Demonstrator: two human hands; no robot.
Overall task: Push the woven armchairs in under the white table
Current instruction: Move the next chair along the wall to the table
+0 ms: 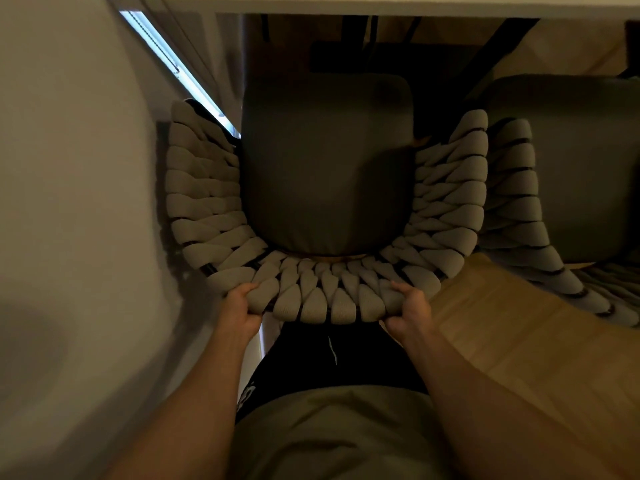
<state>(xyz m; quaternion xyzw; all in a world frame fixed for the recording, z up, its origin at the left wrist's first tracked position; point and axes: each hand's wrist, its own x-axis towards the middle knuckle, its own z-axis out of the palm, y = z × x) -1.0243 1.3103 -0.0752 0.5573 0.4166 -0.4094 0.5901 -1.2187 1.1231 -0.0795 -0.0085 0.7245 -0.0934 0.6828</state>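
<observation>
Seen from above, a woven armchair is standing on the wooden floor, its front facing the near edge of the white table. The seat's front is lying close to that edge but is not yet under it. The wraparound back and arms are made of thick, twisted beige cords over a dark frame, curving in a U. Inside that U a grey seat cushion is sitting flat, filling the seat.

The left hand is gripping the rear rim of the back, fingers curling over the top of the cords and thumb beneath. The right hand is gripping the same rim further right, in the same way. Both forearms are reaching forward from the person's body.

A second armchair of the same weave is standing just beside the first on the right, arms almost touching, holding its own grey cushion. A pale wall is running along the left, close to the first chair's arm.
</observation>
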